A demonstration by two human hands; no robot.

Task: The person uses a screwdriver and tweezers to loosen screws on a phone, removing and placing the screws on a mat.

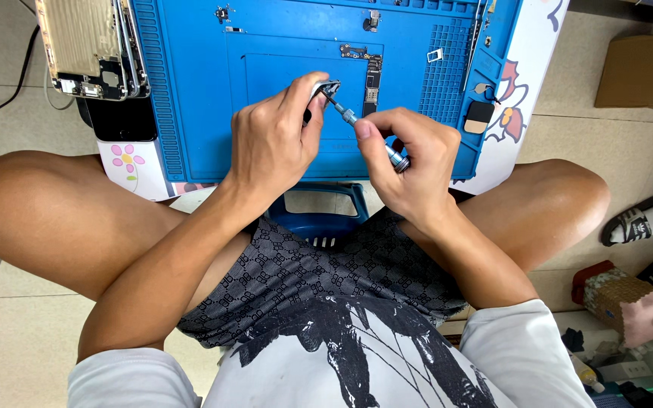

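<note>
My left hand (273,140) pinches a small dark metal phone part (329,87) between thumb and fingers, just above the blue repair mat (190,91). My right hand (410,162) grips a slim silver precision screwdriver (364,128), its tip pointing up-left into that part. Both hands meet over the mat's near edge. A narrow logic board (372,83) lies on the mat just behind the hands, with a small bracket (353,51) beside it.
A gold phone rear housing (88,45) rests at the mat's left edge over a dark panel (119,121). Small parts and a tray of slots sit at the mat's right side. A cardboard box (644,72), shoes (644,219) and a tissue holder (632,302) lie on the floor right.
</note>
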